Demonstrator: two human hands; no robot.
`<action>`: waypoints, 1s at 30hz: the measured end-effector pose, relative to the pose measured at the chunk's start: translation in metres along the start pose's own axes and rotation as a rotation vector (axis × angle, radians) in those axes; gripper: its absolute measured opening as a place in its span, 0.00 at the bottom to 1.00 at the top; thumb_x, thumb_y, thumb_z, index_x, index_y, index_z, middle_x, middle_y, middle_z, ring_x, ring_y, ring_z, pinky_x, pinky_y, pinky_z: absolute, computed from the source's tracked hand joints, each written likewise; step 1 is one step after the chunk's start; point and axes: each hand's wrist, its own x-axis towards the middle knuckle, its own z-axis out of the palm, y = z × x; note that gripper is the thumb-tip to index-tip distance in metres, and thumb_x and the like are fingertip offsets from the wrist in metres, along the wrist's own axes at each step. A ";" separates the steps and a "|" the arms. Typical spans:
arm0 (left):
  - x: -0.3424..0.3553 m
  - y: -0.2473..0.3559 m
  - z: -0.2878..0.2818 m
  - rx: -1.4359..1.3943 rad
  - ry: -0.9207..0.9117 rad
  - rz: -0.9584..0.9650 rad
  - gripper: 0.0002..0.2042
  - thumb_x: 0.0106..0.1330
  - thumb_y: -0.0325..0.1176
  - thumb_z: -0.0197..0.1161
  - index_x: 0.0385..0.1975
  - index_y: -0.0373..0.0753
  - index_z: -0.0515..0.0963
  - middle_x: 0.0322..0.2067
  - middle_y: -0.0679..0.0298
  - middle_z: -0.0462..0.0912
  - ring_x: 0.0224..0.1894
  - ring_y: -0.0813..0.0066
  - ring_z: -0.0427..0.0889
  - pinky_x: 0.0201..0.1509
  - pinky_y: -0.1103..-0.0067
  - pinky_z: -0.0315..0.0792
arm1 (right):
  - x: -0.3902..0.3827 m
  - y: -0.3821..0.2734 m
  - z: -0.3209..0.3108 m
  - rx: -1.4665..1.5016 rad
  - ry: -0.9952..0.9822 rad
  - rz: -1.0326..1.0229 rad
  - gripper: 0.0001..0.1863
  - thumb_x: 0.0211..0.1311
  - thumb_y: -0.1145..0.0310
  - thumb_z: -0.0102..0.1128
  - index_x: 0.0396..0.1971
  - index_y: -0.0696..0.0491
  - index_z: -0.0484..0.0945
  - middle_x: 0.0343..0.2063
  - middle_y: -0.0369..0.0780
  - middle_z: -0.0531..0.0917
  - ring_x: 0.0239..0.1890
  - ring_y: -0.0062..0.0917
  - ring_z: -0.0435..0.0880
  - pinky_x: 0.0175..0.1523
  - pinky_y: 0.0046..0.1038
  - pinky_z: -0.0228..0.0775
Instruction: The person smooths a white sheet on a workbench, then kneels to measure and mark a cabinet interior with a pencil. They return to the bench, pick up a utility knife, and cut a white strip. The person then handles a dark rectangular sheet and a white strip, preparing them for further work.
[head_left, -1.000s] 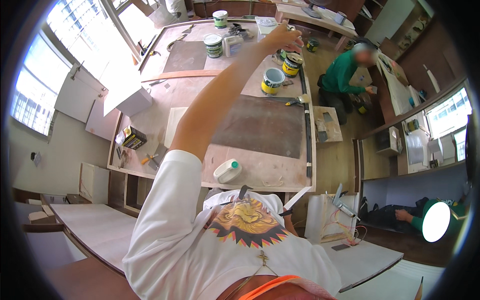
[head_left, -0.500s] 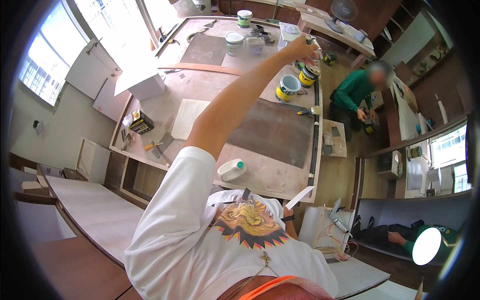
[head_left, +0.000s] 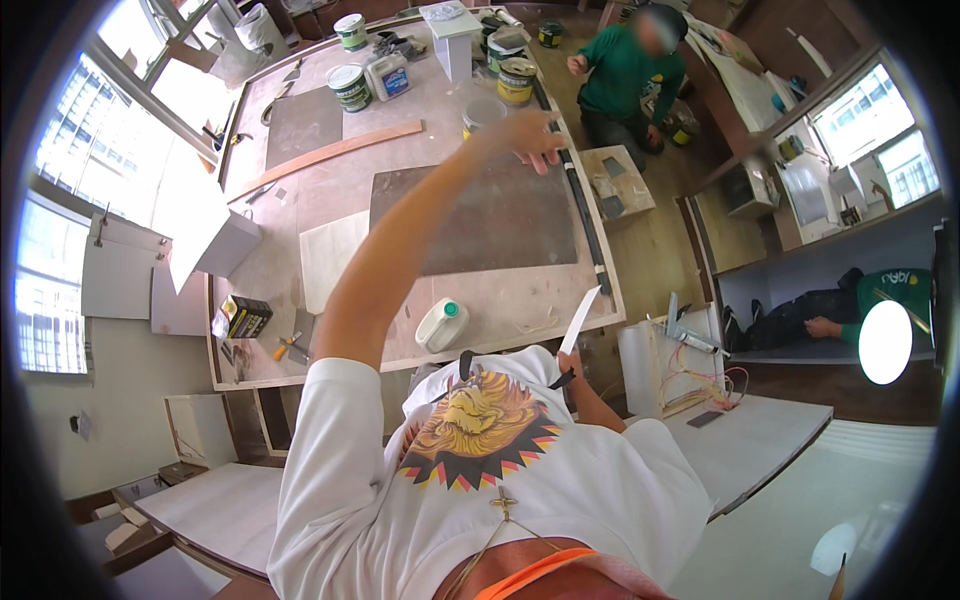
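I can't tell what my left hand grips, just beside the can; my right hand clasps a white strip slanting past the near-right corner of the bench.

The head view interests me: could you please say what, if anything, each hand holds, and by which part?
The right hand holds a white strip by its near end. Whether the blurred left hand holds anything cannot be told.
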 end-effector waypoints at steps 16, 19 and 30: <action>0.012 0.037 -0.037 -0.048 0.389 0.043 0.35 0.74 0.41 0.56 0.72 0.27 0.48 0.43 0.54 0.86 0.34 0.64 0.88 0.37 0.71 0.82 | -0.031 0.037 0.003 0.163 0.043 0.107 0.13 0.62 0.71 0.57 0.43 0.61 0.74 0.26 0.43 0.82 0.28 0.31 0.84 0.30 0.35 0.76; -0.006 0.026 -0.082 -0.133 0.393 0.080 0.33 0.74 0.43 0.54 0.73 0.34 0.52 0.50 0.53 0.85 0.40 0.60 0.88 0.42 0.69 0.82 | -0.025 0.043 0.000 0.215 0.012 0.121 0.12 0.62 0.71 0.57 0.43 0.61 0.74 0.26 0.43 0.82 0.28 0.31 0.84 0.30 0.35 0.76; -0.062 -0.029 -0.077 -0.431 0.643 0.132 0.46 0.70 0.35 0.62 0.75 0.31 0.32 0.37 0.49 0.86 0.28 0.62 0.87 0.30 0.71 0.81 | 0.022 0.012 -0.009 0.363 -0.029 0.132 0.11 0.65 0.72 0.53 0.43 0.62 0.71 0.25 0.44 0.80 0.23 0.31 0.82 0.29 0.35 0.77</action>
